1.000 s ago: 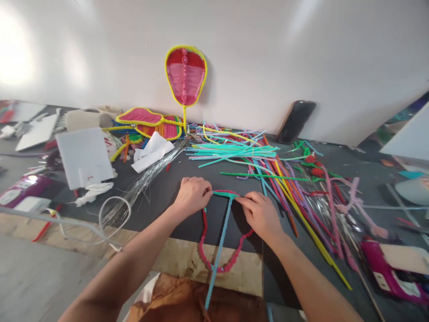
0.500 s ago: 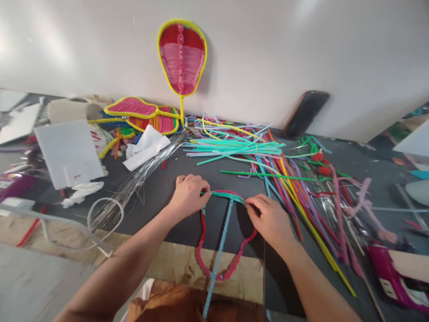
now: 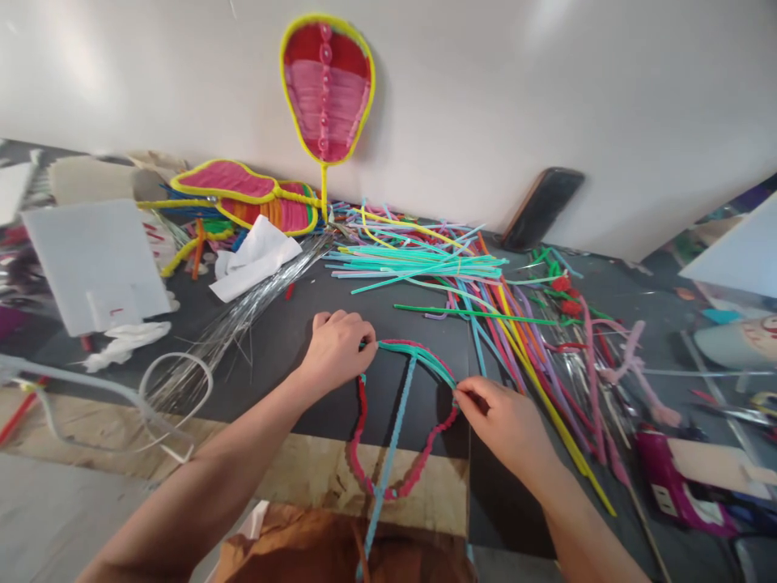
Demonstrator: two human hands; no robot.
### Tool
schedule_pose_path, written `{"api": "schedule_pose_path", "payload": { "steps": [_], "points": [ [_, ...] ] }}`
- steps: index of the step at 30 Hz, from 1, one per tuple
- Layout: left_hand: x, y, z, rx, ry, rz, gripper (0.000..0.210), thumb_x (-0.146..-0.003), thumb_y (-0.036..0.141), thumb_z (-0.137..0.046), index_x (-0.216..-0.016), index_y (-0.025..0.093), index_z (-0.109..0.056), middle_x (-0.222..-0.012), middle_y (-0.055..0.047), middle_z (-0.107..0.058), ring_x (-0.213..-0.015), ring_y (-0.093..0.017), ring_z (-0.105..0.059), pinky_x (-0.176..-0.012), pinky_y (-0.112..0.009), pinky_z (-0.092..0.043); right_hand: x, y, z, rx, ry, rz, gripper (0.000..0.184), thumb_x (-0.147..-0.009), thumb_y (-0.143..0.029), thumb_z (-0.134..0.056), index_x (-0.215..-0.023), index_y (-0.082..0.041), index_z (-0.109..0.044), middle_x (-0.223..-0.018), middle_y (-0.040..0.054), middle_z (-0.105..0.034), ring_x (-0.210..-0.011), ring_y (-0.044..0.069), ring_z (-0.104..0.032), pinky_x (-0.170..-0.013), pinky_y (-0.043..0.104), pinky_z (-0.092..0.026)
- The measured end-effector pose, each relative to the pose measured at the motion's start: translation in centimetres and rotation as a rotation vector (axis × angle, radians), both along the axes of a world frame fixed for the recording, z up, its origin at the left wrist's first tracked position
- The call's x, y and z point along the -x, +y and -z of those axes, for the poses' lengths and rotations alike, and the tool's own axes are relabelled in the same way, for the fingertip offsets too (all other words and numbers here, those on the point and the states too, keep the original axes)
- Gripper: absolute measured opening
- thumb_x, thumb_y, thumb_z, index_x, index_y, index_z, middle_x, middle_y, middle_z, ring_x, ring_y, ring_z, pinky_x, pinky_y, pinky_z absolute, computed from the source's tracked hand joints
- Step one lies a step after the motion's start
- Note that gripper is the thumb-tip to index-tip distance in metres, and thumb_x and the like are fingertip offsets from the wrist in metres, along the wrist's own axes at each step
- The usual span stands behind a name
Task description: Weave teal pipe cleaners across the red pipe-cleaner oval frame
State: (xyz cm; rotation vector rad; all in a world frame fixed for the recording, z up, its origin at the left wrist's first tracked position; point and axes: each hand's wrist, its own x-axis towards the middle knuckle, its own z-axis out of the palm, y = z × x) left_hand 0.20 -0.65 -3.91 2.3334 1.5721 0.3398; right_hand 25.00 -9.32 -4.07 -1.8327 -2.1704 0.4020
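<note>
Your red-pink loop (image 3: 362, 401) sits low ctr of frame, your R hand (image 3: 501, 409) and L hand (image 3: 338, 344) each pinching an end of its teal strands (image 3: 434, 363), which uneven pull could prob skew or slip loose.

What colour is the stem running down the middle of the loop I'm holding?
The stem is light blue, best seen in the head view.

Fuzzy, rough looped frame (image 3: 395, 429) — glossy phone (image 3: 543, 208) — matt dark tabletop (image 3: 328, 293).
</note>
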Motion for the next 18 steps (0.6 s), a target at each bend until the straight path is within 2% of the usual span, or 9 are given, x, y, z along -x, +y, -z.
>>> {"api": "schedule_pose_path", "payload": {
  "steps": [9,11,13,16,18],
  "points": [
    [0.02,-0.06,0.04,0.002,-0.009,-0.004,0.019,-0.078,0.026,-0.048,-0.067,0.021,-0.063,-0.074,-0.002,-0.064,-0.080,-0.020,-0.053,-0.079,-0.038,-0.028,0.46,-0.40,0.31,0.073,0.016,0.116,0.012,-0.081,-0.030,-0.050,-0.075,-0.025,-0.059,-0.062,-0.0033,-0.066,-0.057,0.015,-0.064,-0.051,0.022,-0.040],
    [0.05,-0.05,0.07,0.001,-0.009,-0.004,0.020,-0.079,0.026,-0.048,-0.067,0.021,-0.063,-0.074,-0.002,-0.064,-0.080,-0.020,-0.053,-0.079,-0.038,-0.029,0.52,-0.30,0.47,0.074,0.032,0.132,0.010,-0.080,-0.029,-0.051,-0.082,-0.026,-0.060,-0.062,-0.0047,-0.066,-0.056,0.015,-0.064,-0.048,0.022,-0.040],
    [0.09,-0.06,0.14,0.001,-0.011,-0.005,0.019,-0.079,0.025,-0.048,-0.068,0.021,-0.063,-0.074,-0.002,-0.064,-0.080,-0.020,-0.054,-0.080,-0.038,-0.030,0.62,-0.25,0.59,0.046,0.026,0.110,0.019,-0.080,-0.027,-0.050,-0.096,-0.027,-0.061,-0.064,-0.0048,-0.068,-0.056,0.015,-0.065,-0.048,0.022,-0.040],
    [0.07,-0.32,0.24,-0.035,-0.043,-0.001,0.017,-0.079,0.021,-0.048,-0.082,0.023,-0.065,-0.085,-0.004,-0.065,-0.086,-0.021,-0.055,-0.085,-0.041,-0.031,0.80,-0.29,0.65,-0.022,-0.013,0.058,0.029,-0.082,-0.022,-0.048,-0.107,-0.028,-0.061,-0.077,-0.0020,-0.072,-0.063,0.016,-0.067,-0.054,0.024,-0.045],
    [-0.15,-0.77,0.24,-0.104,-0.090,0.079,0.029,-0.080,0.015,-0.046,-0.099,0.025,-0.064,-0.102,-0.005,-0.064,-0.099,-0.023,-0.055,-0.093,-0.045,-0.028,0.88,-0.36,0.61,-0.044,-0.031,0.036,0.029,-0.083,-0.021,-0.047,-0.105,-0.027,-0.063,-0.088,0.0000,-0.073,-0.072,0.018,-0.068,-0.059,0.026,-0.048]
  ]
}}
